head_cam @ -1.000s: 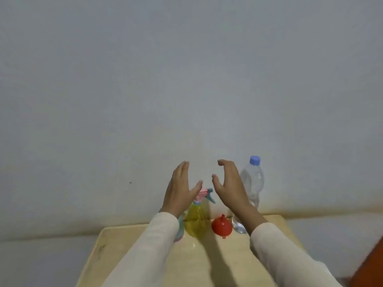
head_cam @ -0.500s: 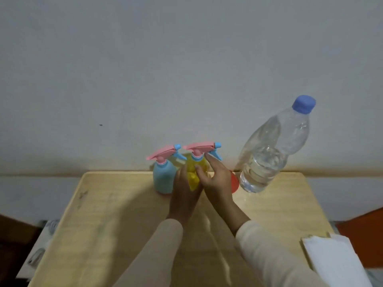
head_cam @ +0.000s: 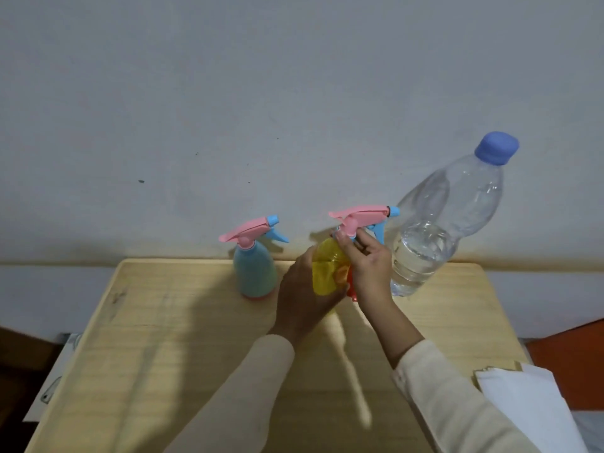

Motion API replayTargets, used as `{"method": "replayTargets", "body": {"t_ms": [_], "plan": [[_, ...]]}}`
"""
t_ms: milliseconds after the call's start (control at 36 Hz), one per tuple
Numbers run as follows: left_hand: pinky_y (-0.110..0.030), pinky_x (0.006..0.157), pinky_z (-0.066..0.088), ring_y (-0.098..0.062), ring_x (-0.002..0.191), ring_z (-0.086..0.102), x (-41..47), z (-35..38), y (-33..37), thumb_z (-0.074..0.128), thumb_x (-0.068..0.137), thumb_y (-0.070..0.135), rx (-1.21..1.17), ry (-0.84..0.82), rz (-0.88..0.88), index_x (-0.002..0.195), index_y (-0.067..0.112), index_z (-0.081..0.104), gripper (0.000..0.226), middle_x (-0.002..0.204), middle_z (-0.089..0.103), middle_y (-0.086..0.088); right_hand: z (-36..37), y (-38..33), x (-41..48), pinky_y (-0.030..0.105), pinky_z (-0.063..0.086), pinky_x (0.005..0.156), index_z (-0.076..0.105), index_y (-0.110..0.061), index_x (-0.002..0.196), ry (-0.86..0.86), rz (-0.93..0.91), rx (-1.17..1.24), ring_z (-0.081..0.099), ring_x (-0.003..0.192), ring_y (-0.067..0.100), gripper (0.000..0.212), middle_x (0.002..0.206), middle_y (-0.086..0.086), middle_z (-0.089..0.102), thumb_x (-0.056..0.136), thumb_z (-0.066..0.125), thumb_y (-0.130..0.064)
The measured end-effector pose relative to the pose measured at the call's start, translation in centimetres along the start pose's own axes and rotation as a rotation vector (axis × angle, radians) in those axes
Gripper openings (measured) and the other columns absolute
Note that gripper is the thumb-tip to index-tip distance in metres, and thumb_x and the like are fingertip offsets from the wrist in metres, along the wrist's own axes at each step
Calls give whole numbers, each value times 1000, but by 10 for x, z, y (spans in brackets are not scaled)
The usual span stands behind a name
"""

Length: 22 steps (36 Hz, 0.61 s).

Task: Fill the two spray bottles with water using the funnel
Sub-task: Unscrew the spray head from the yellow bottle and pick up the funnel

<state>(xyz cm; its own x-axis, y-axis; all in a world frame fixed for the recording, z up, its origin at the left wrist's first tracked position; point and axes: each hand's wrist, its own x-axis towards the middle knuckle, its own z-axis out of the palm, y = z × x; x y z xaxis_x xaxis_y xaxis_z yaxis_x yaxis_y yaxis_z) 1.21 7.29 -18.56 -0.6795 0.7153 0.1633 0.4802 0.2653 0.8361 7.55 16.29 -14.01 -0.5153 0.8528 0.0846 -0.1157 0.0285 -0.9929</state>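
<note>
- On my feed, the translucent yellow plastic spray bottle (head_cam: 325, 273) sits toward the far edge of the pale wooden table (head_cam: 163, 338), between the 2 hands. Its base is hidden, so I cannot tell whether it touches the tabletop.
- The left hand (head_cam: 302, 291) is wrapped round the yellow body from the left, fingers curled against it.
- The right hand (head_cam: 371, 266) is up at the neck, its fingers (head_cam: 343, 238) pinching the collar just under the pink trigger head (head_cam: 358, 214), whose blue nozzle points right.
- That head sits on the yellow bottle. I cannot tell whether it is screwed tight or loose.
- The 2nd spray bottle, opaque light blue plastic (head_cam: 255, 273) with a matching pink head, stands upright just left of the left hand, not touching it.
- Of the red plastic funnel (head_cam: 350, 287) I see only a sliver, low down between the yellow bottle and the right wrist.
- A large clear plastic water bottle (head_cam: 425, 250) stands at the table's far right, just beside the right hand, with its blue cap (head_cam: 496, 148) on and water in its lower part.
- A stack of white paper (head_cam: 529, 407) lies at the near right corner of the table.
- Cream sleeves (head_cam: 457, 403) cover both forearms, and a pale grey wall (head_cam: 228, 109) rises behind the table.
</note>
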Motion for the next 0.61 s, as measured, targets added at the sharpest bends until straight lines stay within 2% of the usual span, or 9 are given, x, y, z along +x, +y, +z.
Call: {"method": "replayTargets", "body": {"t_ms": [28, 83, 111, 194, 278, 361, 444, 528, 611], "plan": [[-25, 76, 49, -10, 94, 61, -2, -1, 6, 63, 63, 61, -37, -16, 11, 123, 24, 50, 72, 107, 64, 6, -3, -4, 0, 22, 48, 68, 69, -9, 81, -25, 7, 33, 59, 73, 13, 4, 77, 11, 63, 82, 68, -13], [-18, 72, 46, -9, 91, 61, -8, -4, 16, 60, 64, 61, -53, -31, 42, 121, 23, 51, 69, 103, 65, 6, -8, -10, -1, 20, 50, 67, 67, 5, 87, -55, 13, 85, 60, 74, 18, 15, 77, 23, 62, 82, 68, -9], [-18, 71, 46, -9, 90, 61, -9, -5, 19, 59, 65, 61, -46, -39, 65, 120, 23, 51, 68, 102, 65, 6, -10, -15, -2, 20, 51, 67, 65, 9, 89, -60, 24, 113, 61, 74, 19, 19, 76, 23, 64, 81, 68, -8], [-28, 76, 50, -14, 93, 61, -12, -12, 24, 58, 66, 63, 1, -76, 105, 125, 20, 48, 73, 107, 63, 1, -17, -26, -8, 19, 52, 66, 61, 13, 94, -100, 88, 207, 69, 75, 12, 19, 76, 4, 74, 85, 61, -3], [-26, 82, 48, -15, 99, 60, -14, -21, 26, 60, 65, 61, 16, -102, 134, 130, 19, 47, 78, 113, 63, -2, -20, -32, -14, 20, 53, 67, 63, 4, 91, -121, 140, 289, 70, 80, 12, 15, 83, 4, 75, 85, 59, -8], [-25, 86, 50, -4, 99, 61, -22, -32, 34, 66, 65, 57, -178, -292, 51, 121, 46, 43, 62, 109, 65, 11, -21, -37, -20, 24, 54, 71, 72, -11, 84, -159, 127, 276, 70, 88, 18, 18, 86, 7, 75, 76, 71, -27], [-22, 86, 52, -3, 103, 62, -31, -37, 40, 70, 68, 51, -254, -369, -12, 116, 54, 43, 55, 110, 65, 15, -19, -44, -26, 28, 53, 76, 73, -13, 86, -228, 138, 313, 67, 95, 25, 33, 88, 8, 73, 74, 71, -45], [-21, 84, 52, 1, 100, 61, -35, -44, 48, 70, 66, 52, -261, -353, -29, 114, 54, 43, 55, 107, 64, 18, -16, -52, -31, 30, 51, 82, 66, -11, 100, -223, 178, 357, 64, 101, 26, 34, 103, 15, 71, 86, 53, -39], [-33, 89, 53, -5, 101, 61, -47, -47, 48, 69, 66, 52, -219, -259, -29, 126, 48, 38, 67, 110, 63, 11, -10, -60, -41, 32, 52, 82, 64, -10, 104, -199, 260, 324, 64, 103, 25, 31, 112, 14, 68, 96, 45, -33]]}}
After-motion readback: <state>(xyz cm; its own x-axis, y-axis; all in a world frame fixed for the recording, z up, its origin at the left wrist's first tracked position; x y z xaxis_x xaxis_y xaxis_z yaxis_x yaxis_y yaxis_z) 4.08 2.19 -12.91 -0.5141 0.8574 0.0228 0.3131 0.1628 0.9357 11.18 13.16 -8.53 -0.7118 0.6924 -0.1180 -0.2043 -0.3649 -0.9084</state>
